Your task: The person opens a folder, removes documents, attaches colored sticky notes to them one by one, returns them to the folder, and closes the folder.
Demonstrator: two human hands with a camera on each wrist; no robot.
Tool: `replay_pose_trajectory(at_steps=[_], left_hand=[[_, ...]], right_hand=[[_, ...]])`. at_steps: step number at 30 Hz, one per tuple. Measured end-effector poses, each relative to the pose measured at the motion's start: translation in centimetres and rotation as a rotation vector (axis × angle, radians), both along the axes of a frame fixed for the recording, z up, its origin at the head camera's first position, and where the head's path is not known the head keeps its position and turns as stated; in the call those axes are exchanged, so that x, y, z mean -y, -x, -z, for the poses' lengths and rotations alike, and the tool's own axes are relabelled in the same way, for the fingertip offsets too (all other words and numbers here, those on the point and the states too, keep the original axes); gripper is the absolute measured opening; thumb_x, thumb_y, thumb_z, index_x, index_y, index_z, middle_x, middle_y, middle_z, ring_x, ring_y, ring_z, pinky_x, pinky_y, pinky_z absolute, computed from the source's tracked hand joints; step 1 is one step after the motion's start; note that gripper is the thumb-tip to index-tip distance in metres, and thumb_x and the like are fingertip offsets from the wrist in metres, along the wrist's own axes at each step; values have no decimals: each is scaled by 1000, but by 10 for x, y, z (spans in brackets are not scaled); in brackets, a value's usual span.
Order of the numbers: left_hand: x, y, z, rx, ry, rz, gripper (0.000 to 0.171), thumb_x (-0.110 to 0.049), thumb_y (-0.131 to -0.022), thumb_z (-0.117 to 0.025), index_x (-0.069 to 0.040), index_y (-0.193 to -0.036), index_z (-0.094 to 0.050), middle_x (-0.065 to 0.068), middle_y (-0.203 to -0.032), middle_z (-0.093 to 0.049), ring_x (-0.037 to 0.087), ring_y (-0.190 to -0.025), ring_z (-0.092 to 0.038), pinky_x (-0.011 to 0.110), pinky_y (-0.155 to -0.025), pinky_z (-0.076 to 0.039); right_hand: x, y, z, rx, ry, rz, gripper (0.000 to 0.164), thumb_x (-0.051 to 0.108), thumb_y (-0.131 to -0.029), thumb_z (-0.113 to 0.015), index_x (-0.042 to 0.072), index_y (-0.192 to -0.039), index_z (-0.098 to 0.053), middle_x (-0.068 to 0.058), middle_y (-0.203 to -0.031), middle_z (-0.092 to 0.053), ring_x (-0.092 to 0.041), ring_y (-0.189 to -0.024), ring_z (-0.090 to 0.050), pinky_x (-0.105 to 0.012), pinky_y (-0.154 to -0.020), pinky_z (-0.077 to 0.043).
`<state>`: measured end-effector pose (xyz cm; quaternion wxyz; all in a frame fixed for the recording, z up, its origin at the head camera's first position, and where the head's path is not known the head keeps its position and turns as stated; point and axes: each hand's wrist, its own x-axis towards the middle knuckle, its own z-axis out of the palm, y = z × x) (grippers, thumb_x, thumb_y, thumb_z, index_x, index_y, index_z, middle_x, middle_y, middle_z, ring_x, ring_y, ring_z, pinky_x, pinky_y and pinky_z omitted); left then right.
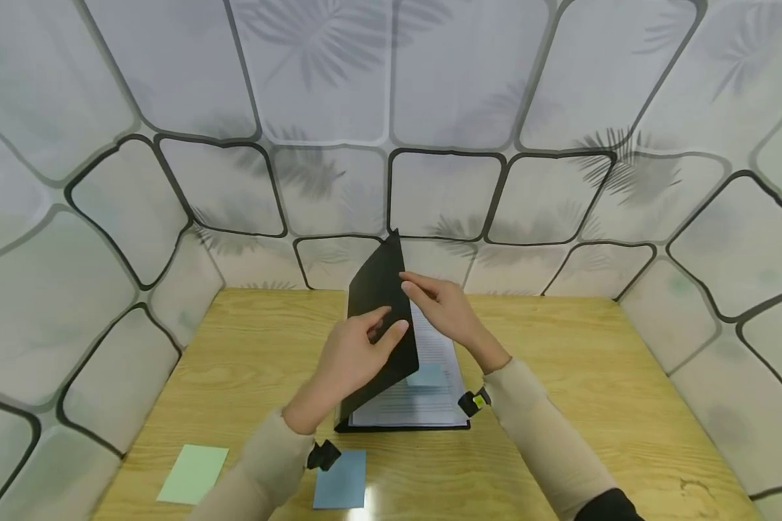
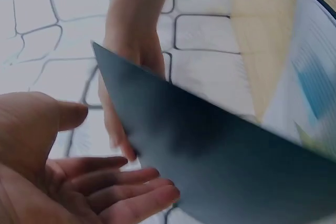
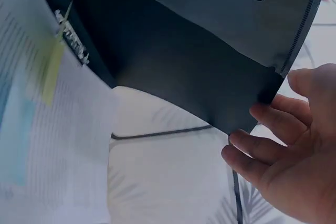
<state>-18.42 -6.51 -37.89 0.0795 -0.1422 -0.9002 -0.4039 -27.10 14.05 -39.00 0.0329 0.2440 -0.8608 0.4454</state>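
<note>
A black clip folder stands open on the table, its cover (image 1: 381, 297) raised nearly upright and tilted left. Printed sheets (image 1: 397, 412) lie in it, with a blue sticky note (image 1: 430, 375) on them. My left hand (image 1: 352, 354) is in front of the cover's outer face, fingers extended and thumb apart. My right hand (image 1: 446, 311) is at the cover's upper right edge; in the right wrist view its extended fingers (image 3: 257, 150) touch the inner face near a corner. A metal clip (image 3: 72, 38) and a yellow-green note (image 3: 52, 72) show by the pages.
A green sticky note (image 1: 192, 474) lies at the table's front left. Another blue note (image 1: 340, 481) lies in front of the folder. Patterned fabric walls (image 1: 443, 195) enclose the wooden table (image 1: 560, 347) at the back and sides.
</note>
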Motion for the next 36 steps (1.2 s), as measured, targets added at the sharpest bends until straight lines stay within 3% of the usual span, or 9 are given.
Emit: replay_pose_trajectory(at_steps=[6,8,11,14,19,26,29,32,36], left_hand=[[46,19,46,34,158,67,58,-40,-107,-61,-3,-152,-56,18,-80,-74,27,-54,-60,42,-69,-57],[63,23,63,81,231,97,61,-39,-108,-61,-1,-155,-51,23,-92,-75,44,-90,-73,55,-95,-57],[79,24,83,170,330,124,67,-41,-106,-63,-2,-158,-46,32,-145,-59,66,-145,-36,78,-119,-25],[83,23,98,234,427,143,74,-47,-104,-64,-7,-161,-42,33,-162,-39,67,-150,-24,84,-117,-15],[81,20,114,220,487,184,77,-52,-101,-66,-10,-161,-43,32,-163,-39,64,-152,-24,86,-117,-14],[74,14,122,204,516,187,78,-54,-102,-64,-10,-162,-43,30,-162,-42,60,-153,-27,84,-118,-18],[70,14,123,197,535,182,78,-54,-101,-64,-9,-161,-43,30,-162,-42,59,-153,-28,83,-118,-20],[67,13,124,189,552,175,78,-55,-101,-65,-9,-161,-45,30,-162,-42,58,-153,-30,81,-118,-22],[65,13,125,194,572,161,77,-55,-101,-65,-10,-160,-46,31,-161,-43,58,-153,-30,79,-120,-23]], right_hand=[[-29,-7,24,39,-14,60,46,34,-110,-58,14,-151,-60,-13,-151,-62,-34,-127,-68,-54,-104,-57],[-38,-10,33,43,-32,83,45,29,-110,-59,11,-151,-59,-16,-148,-63,-37,-125,-69,-50,-95,-60],[-49,-14,47,38,-68,114,46,24,-108,-61,6,-151,-58,-21,-145,-65,-40,-121,-71,-48,-88,-62],[-59,-18,60,52,-120,137,49,23,-108,-62,2,-151,-56,-25,-143,-64,-43,-118,-72,-48,-84,-63],[-70,-21,82,117,-206,161,55,27,-109,-61,-1,-155,-50,-28,-144,-62,-44,-115,-72,-46,-80,-59],[-71,-26,104,190,-276,180,62,30,-109,-59,-5,-158,-42,-38,-119,-69,-32,-62,-61,-40,-68,-52],[-68,-28,111,190,-318,183,61,28,-110,-56,-8,-157,-40,-39,-126,-66,-47,-103,-71,-53,-96,-58],[-65,-31,118,183,-372,170,61,26,-111,-54,-12,-156,-39,-37,-157,-44,-54,-148,-40,-63,-120,-39],[-63,-35,125,194,-453,141,64,29,-110,-57,-12,-156,-40,-38,-160,-38,-58,-153,-29,-68,-122,-33]])
